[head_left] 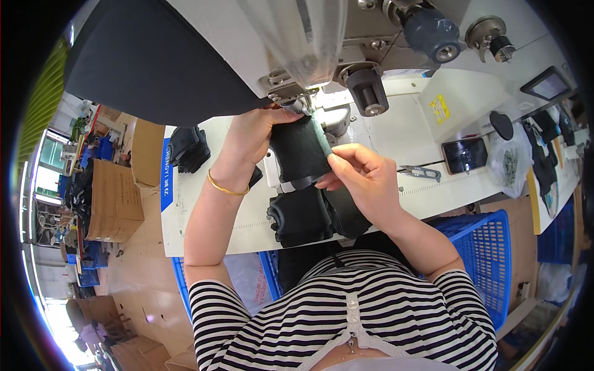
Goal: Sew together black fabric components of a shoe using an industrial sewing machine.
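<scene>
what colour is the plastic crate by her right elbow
Blue, a slotted plastic crate, seen best in the head view.

Fabric piece (300,148) on sewing machine bed (337,117), snips (419,172) to its right, phone (464,154) further right, basket (489,247) below table (204,210)

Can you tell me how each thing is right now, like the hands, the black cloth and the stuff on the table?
Left hand: gripping the black cloth near the sewing machine.
Right hand: pinching the cloth's right edge.
Black cloth: held flat at the needle.
Black pieces: piled up.
Phone: lying flat, screen dark.
Snips: lying unused.
</scene>
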Demonstrator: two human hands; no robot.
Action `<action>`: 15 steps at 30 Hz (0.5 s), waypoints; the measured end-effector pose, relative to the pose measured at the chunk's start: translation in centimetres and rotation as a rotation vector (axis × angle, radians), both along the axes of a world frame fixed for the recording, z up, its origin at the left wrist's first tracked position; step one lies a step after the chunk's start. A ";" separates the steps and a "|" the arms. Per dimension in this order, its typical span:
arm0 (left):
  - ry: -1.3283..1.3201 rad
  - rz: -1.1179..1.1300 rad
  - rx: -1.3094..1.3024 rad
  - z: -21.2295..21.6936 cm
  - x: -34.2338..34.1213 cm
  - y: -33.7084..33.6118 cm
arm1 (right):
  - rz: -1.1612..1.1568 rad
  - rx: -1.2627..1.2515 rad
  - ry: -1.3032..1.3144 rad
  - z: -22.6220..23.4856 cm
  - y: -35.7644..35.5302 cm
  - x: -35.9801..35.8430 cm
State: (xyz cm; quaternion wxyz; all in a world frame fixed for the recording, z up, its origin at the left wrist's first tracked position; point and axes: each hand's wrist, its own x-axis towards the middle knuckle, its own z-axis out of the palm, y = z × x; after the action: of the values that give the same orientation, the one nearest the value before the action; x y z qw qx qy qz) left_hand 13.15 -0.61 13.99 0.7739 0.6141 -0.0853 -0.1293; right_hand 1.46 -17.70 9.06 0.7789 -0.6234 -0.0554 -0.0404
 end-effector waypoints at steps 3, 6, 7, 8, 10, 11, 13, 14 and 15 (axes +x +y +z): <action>0.019 -0.030 0.023 -0.3 0.8 -0.1 | -0.010 -0.001 -0.006 0.0 -0.1 0.5; 0.099 0.044 0.068 -1.1 1.9 0.8 | -0.005 -0.006 -0.010 0.0 0.2 0.9; 0.045 0.011 0.017 -1.2 2.0 0.9 | -0.005 -0.005 -0.009 0.0 0.2 1.1; -0.009 -0.022 -0.034 -1.2 2.1 1.0 | 0.000 0.013 -0.010 0.0 0.3 1.2; -0.031 0.018 0.023 -1.2 2.2 0.5 | 0.001 0.034 -0.010 0.1 0.2 1.5; -0.054 0.058 0.077 -1.1 2.3 0.2 | -0.004 0.021 -0.008 0.2 0.1 1.7; -0.066 0.092 0.070 -1.3 2.7 0.1 | -0.008 0.013 -0.005 0.2 0.1 2.1; -0.078 0.129 0.059 -1.5 2.9 0.2 | 0.001 0.022 -0.002 0.2 0.1 2.3; -0.078 0.129 0.063 -1.5 3.2 0.4 | 0.009 0.032 0.002 0.2 0.1 2.5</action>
State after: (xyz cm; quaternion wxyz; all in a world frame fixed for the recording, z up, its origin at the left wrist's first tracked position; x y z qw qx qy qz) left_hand 16.34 -0.23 12.47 0.7570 0.6469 -0.0716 -0.0578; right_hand 3.92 -17.60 9.26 0.7889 -0.6107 -0.0569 -0.0372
